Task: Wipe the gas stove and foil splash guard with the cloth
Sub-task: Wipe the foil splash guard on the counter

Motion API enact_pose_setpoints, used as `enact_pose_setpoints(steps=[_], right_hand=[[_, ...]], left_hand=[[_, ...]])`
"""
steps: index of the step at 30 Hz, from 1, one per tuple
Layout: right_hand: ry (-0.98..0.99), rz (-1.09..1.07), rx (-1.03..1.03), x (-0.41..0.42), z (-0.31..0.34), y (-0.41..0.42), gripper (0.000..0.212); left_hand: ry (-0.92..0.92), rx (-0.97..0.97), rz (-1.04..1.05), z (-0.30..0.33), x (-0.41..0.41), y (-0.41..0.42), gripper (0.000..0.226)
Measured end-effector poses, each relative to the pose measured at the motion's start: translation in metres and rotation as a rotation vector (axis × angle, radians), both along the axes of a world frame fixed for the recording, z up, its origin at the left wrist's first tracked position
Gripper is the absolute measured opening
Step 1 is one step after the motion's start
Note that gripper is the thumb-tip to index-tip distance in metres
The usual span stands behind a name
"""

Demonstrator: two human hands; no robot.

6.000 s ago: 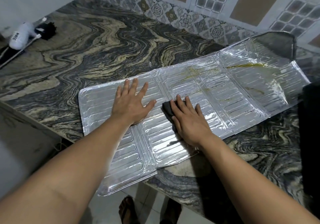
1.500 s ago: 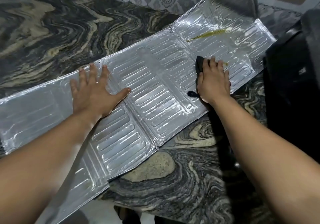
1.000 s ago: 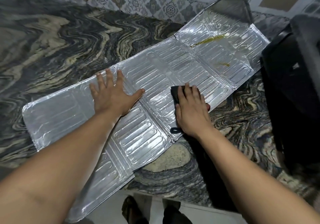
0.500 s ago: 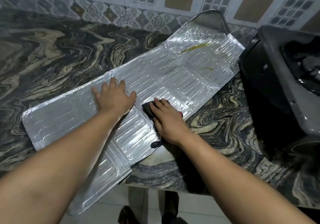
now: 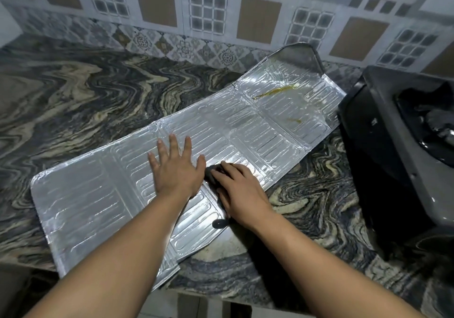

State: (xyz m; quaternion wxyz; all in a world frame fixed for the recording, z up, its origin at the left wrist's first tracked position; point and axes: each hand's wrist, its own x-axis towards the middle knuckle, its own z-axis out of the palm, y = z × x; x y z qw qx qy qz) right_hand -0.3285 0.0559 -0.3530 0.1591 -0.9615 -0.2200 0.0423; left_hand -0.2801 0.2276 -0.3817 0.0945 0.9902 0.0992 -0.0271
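Left hand [image 5: 175, 173] flat, fingers spread, on ribbed silver foil splash guard [image 5: 258, 131]. Right hand [image 5: 242, 192] beside it presses dark cloth [image 5: 211, 171] onto foil. Black gas stove [image 5: 398, 160] right of guard.

The foil splash guard [image 5: 245, 131] is thin shiny metal foil, embossed with rows of raised oblong ribs and creased at the folds, with a greasy yellowish smear near its far end. The table [image 5: 86, 96] looks like polished swirly marble. The cloth [image 5: 212, 174] is dark and matt. The gas stove [image 5: 398, 165] is glossy black, and the wall tiles [image 5: 208, 10] look smooth.
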Motion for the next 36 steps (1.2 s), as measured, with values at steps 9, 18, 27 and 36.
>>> enact_pose_setpoints(steps=[9, 18, 27, 36], right_hand=[[0.059, 0.257, -0.129, 0.027, 0.001, -0.038, 0.059], [0.023, 0.304, -0.183, 0.060, -0.004, -0.065, 0.056], [0.043, 0.111, -0.193, 0.128, -0.007, -0.109, 0.054], [0.007, -0.021, -0.197, 0.175, -0.011, -0.145, 0.054]], left_hand=[[-0.028, 0.035, 0.013, -0.005, 0.001, 0.001, 0.074], [0.003, 0.050, 0.028, -0.004, 0.002, -0.002, 0.072], [0.011, 0.054, 0.023, -0.003, 0.000, -0.001, 0.073], [0.070, 0.144, 0.052, 0.014, 0.014, -0.010, 0.081]])
